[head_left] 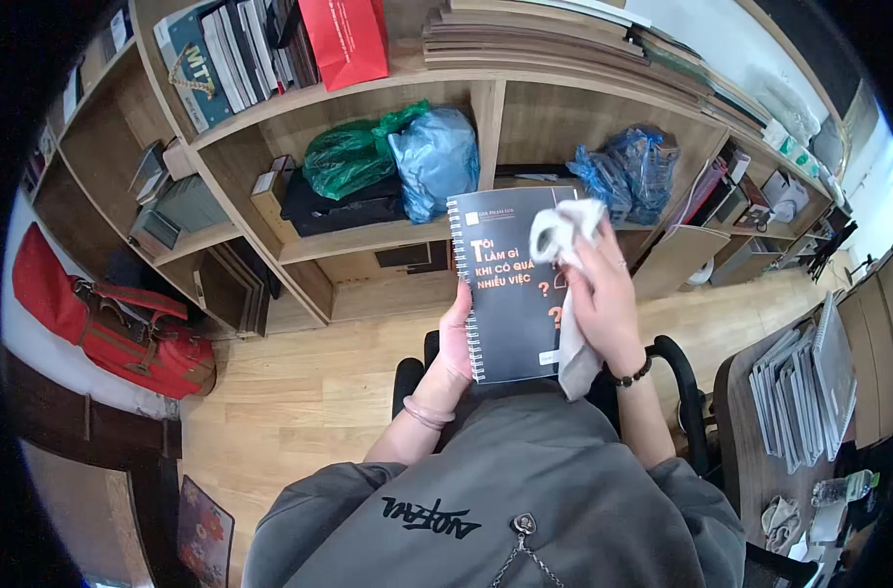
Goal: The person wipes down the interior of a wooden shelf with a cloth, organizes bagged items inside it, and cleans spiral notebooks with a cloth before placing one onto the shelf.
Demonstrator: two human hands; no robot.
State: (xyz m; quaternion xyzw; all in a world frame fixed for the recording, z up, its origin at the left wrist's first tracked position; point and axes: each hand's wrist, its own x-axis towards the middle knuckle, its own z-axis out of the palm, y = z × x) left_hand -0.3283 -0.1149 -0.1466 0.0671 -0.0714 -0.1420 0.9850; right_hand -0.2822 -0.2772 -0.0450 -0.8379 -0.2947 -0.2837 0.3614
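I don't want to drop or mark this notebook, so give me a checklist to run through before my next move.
1. Left hand supports the notebook at its spiral-bound edge: ok.
2. Right hand has the cloth: ok.
3. Notebook closed, front cover facing up: ok.
4. Whole cover in view: not ok, the cloth and right hand hide part of its right side.
5. Cover free of dust and smudges: cannot tell.
6. Cloth clean and dry: cannot tell.
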